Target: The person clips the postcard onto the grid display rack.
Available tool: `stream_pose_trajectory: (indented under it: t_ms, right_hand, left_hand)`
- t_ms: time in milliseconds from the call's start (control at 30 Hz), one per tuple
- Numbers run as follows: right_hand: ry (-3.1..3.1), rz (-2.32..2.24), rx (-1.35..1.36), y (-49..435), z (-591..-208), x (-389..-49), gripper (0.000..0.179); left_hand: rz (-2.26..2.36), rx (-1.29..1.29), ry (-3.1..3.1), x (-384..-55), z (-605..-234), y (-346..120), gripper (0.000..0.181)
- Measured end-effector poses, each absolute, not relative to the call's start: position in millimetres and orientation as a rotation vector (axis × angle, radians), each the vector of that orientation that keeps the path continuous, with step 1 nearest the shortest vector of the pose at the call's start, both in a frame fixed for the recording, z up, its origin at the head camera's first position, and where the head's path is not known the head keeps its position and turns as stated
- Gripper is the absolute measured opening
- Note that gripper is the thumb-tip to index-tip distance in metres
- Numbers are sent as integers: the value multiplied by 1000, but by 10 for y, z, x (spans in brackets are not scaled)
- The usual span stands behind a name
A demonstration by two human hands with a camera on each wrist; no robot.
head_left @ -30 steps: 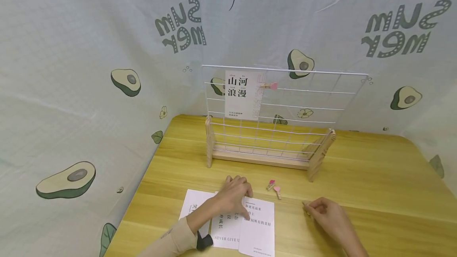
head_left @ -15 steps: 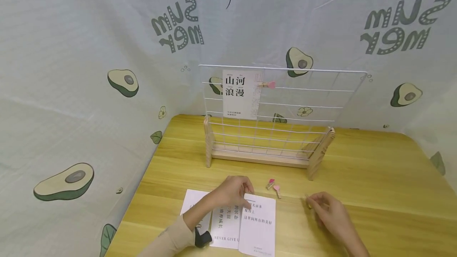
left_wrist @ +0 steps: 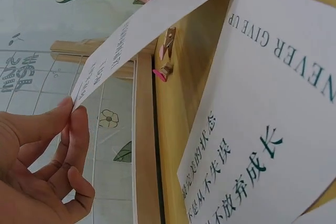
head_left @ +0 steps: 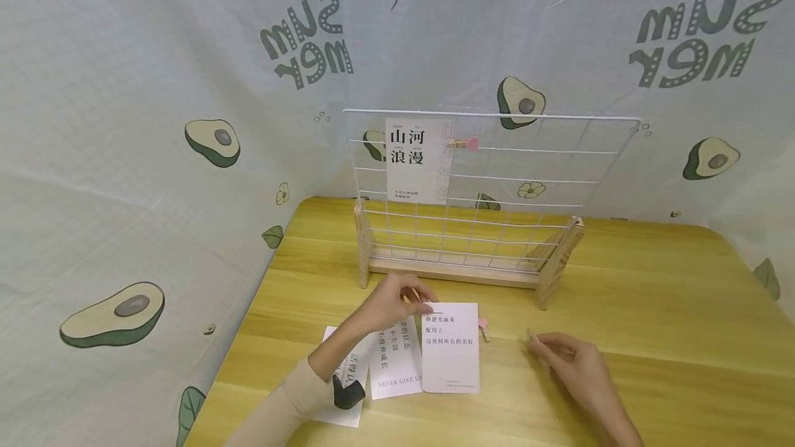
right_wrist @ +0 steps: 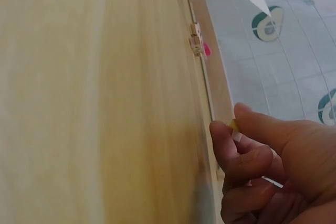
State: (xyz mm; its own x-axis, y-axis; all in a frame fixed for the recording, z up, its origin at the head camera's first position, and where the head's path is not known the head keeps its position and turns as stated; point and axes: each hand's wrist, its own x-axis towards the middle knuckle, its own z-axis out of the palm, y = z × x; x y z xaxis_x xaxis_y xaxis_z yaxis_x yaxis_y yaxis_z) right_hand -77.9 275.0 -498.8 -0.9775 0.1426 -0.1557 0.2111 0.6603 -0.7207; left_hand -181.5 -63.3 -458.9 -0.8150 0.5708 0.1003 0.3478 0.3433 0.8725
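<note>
My left hand [head_left: 390, 303] pinches the upper left corner of a white printed card [head_left: 451, 357] between thumb and fingertips. In the left wrist view that card [left_wrist: 147, 30] is raised off the table and slopes. A card reading NEVER GIVE UP [head_left: 397, 368] lies below it, overlapping another printed card [head_left: 340, 414]. My right hand [head_left: 576, 368], to the right, pinches a small wooden clothespin [head_left: 531, 338], mostly hidden by the fingers. Two heart-topped clothespins lie on the table; one pink-hearted clothespin [head_left: 484, 328] shows beside the raised card in the head view.
A white wire grid rack [head_left: 515, 181] on a wooden stand [head_left: 453, 273] rises behind the hands. One card [head_left: 416, 181] hangs at its upper left, held by a pink heart clothespin [head_left: 470, 144]. Avocado-patterned cloth [head_left: 124, 212] surrounds the yellow wooden table [head_left: 652, 295].
My left hand has lifted the rightmost card off the table and carried it toward the rack. It now covers one loose clothespin. My right hand stays nearly in place.
</note>
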Motion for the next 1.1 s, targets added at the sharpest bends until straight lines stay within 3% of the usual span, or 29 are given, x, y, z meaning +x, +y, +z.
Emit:
stream_pose_trajectory:
  t_ms: [167, 433, 1100]
  right_hand:
    - [2722, -1272, 388, 2735, -4982, -789, 36]
    - [2833, -1261, 273, 2723, -4961, -755, 39]
    - [2852, -1496, 191, 2675, -4901, -769, 28]
  left_hand:
    - [1564, 815, 2385, -1882, -4470, -608, 13]
    - [1639, 808, 2428, -2000, -4258, -540, 13]
    - [1447, 1084, 2746, -2166, -3584, -250, 13]
